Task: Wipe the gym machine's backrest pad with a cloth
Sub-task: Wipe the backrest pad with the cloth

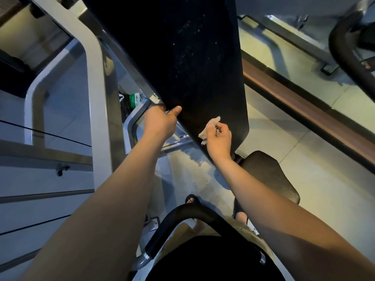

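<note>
My left hand (160,121) grips the backrest pad (182,57) edge; my right hand (220,138) pinches the cloth (210,127), seemingly touching the pad.

No readable text or labels

The backrest pad (182,57) is covered in smooth black upholstery with a faint sheen, flecked with pale specks. The cloth (209,128) is seen as pale, crumpled, frayed fabric. The frame (93,78) is made of grey painted metal, satin-finished. The seat (269,179) is finished in grained black vinyl. The floor (324,159) is laid with glossy pale tiles.
</note>
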{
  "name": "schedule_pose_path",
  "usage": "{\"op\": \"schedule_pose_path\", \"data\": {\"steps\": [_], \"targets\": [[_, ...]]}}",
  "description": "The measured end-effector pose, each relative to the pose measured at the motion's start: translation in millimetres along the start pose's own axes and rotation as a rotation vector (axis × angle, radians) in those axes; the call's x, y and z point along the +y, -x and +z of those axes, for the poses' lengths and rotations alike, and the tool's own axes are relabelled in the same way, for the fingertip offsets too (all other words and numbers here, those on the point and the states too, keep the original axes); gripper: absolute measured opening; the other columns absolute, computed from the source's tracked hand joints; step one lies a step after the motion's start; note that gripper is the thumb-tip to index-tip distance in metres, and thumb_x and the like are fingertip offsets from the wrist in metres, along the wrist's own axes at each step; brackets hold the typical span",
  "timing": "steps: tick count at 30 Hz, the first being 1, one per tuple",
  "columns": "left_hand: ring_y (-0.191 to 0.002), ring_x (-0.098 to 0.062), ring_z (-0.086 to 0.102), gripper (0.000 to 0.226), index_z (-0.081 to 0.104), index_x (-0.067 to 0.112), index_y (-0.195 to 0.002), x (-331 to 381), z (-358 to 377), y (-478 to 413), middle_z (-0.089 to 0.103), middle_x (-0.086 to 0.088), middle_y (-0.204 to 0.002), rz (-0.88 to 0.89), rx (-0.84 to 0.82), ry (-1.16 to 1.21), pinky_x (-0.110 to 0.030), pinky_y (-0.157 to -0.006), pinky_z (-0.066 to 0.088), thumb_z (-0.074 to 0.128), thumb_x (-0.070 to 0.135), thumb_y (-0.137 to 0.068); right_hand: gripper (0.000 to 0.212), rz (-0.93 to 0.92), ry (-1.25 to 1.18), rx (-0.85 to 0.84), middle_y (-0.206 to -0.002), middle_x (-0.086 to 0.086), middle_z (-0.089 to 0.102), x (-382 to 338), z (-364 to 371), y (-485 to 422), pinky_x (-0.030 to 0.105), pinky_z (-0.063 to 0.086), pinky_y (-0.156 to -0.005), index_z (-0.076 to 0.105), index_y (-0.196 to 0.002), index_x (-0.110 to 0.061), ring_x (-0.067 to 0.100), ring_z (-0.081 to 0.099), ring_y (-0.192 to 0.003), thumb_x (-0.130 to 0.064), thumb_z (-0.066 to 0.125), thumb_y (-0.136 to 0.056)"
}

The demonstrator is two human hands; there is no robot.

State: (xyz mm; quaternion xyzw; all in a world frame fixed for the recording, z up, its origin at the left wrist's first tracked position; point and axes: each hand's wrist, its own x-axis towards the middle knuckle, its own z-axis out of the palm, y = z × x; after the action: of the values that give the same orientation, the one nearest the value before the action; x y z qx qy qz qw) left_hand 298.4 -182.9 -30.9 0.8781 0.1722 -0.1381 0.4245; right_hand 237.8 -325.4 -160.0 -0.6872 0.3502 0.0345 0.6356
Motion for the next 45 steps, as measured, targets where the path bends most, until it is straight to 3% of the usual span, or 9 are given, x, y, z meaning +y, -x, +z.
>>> {"op": "schedule_pose_path", "data": {"steps": [10, 12, 17, 20, 25, 30, 33, 37, 45], "targets": [[-0.104, -0.021, 0.064, 0.048, 0.061, 0.008, -0.137, 1.2, -3.8, 4.6, 0.069, -0.007, -0.123, 0.019, -0.013, -0.016, -0.023, -0.078, 0.042, 0.063, 0.039, -0.1, 0.008, 0.156, -0.021, 0.093, -0.091, 0.0, 0.06, -26.8, 23.0, 18.9, 0.03, 0.045, -0.074, 0.055, -0.104, -0.012, 0.019, 0.06, -0.086, -0.019, 0.058, -0.101], [-0.117, -0.027, 0.062, 0.048, 0.063, 0.007, -0.135, 1.8, -6.1, 4.6, 0.068, -0.009, -0.128, 0.016, -0.025, -0.02, -0.026, -0.085, 0.042, 0.064, 0.039, -0.099, 0.006, 0.068, -0.044, 0.044, -0.086, -0.003, 0.059, -41.2, 31.0, 34.2, 0.029, 0.045, -0.067, 0.055, -0.098, -0.014, 0.015, 0.059, -0.08, -0.018, 0.059, -0.1], [-0.097, -0.024, 0.07, 0.045, 0.071, 0.014, -0.112, -2.6, -22.3, 4.4, 0.075, -0.005, -0.103, 0.018, -0.118, 0.017, -0.043, -0.093, 0.057, 0.073, 0.051, -0.087, 0.019, -0.286, 0.035, -0.079, -0.074, -0.004, 0.056, -75.9, 27.8, 50.1, 0.028, 0.045, -0.059, 0.053, -0.093, -0.011, 0.008, 0.051, -0.062, -0.027, 0.062, -0.099], [-0.107, -0.021, 0.067, 0.07, 0.067, 0.018, -0.119, -12.4, -34.5, 7.1, 0.073, 0.0, -0.112, 0.047, -0.131, 0.084, -0.048, -0.098, 0.056, 0.071, 0.068, -0.07, 0.022, -0.244, 0.194, -0.016, -0.082, 0.0, 0.063, -67.5, 23.9, 49.2, 0.046, 0.054, -0.07, 0.051, -0.1, -0.014, 0.022, 0.064, -0.076, -0.035, 0.057, -0.102], [-0.109, -0.016, 0.067, 0.074, 0.056, 0.017, -0.143, -18.6, -48.7, 9.2, 0.071, 0.005, -0.117, 0.089, -0.081, 0.286, -0.046, -0.102, 0.054, 0.066, 0.056, -0.08, 0.019, -0.094, 0.155, 0.006, -0.098, 0.005, 0.062, -83.7, 40.1, 62.4, 0.053, 0.055, -0.088, 0.048, -0.11, -0.009, 0.03, 0.066, -0.096, -0.025, 0.054, -0.103], [-0.099, -0.023, 0.071, 0.037, 0.068, 0.035, -0.11, -5.2, -60.8, 2.5, 0.075, -0.002, -0.104, 0.145, -0.004, 0.351, -0.051, -0.096, 0.056, 0.062, 0.057, -0.081, 0.016, -0.41, 0.13, 0.016, -0.08, 0.0, 0.058, -144.5, 51.3, 76.2, 0.04, 0.049, -0.067, 0.049, -0.101, -0.006, 0.019, 0.058, -0.072, -0.022, 0.054, -0.102], [-0.087, -0.018, 0.069, 0.042, 0.067, 0.024, -0.124, 4.1, -65.9, 3.6, 0.075, 0.001, -0.094, 0.182, -0.005, 0.388, -0.049, -0.094, 0.057, 0.062, 0.041, -0.086, 0.015, -0.484, 0.249, -0.009, -0.085, 0.006, 0.064, -121.0, 40.3, 77.4, 0.038, 0.047, -0.063, 0.046, -0.103, -0.008, 0.024, 0.063, -0.074, -0.022, 0.051, -0.105], [-0.103, -0.014, 0.069, 0.051, 0.059, 0.026, -0.14, 2.0, -73.3, 3.8, 0.073, 0.01, -0.109, 0.192, -0.087, 0.376, -0.045, -0.1, 0.055, 0.062, 0.038, -0.091, 0.008, -0.326, 0.317, 0.013, -0.098, 0.006, 0.066, -106.2, 36.1, 76.3, 0.019, 0.042, -0.058, 0.044, -0.108, -0.016, 0.012, 0.058, -0.073, -0.023, 0.048, -0.108], [-0.098, -0.022, 0.068, 0.024, 0.071, 0.03, -0.109, -0.1, -86.1, -3.4, 0.075, -0.004, -0.106, 0.162, -0.055, 0.468, -0.052, -0.099, 0.055, 0.052, 0.023, -0.098, 0.027, -1.128, 0.551, 0.08, -0.098, 0.005, 0.06, -169.5, 47.8, 82.7, 0.038, 0.051, -0.058, 0.052, -0.126, -0.023, 0.028, 0.062, -0.075, -0.029, 0.056, -0.1]]}}
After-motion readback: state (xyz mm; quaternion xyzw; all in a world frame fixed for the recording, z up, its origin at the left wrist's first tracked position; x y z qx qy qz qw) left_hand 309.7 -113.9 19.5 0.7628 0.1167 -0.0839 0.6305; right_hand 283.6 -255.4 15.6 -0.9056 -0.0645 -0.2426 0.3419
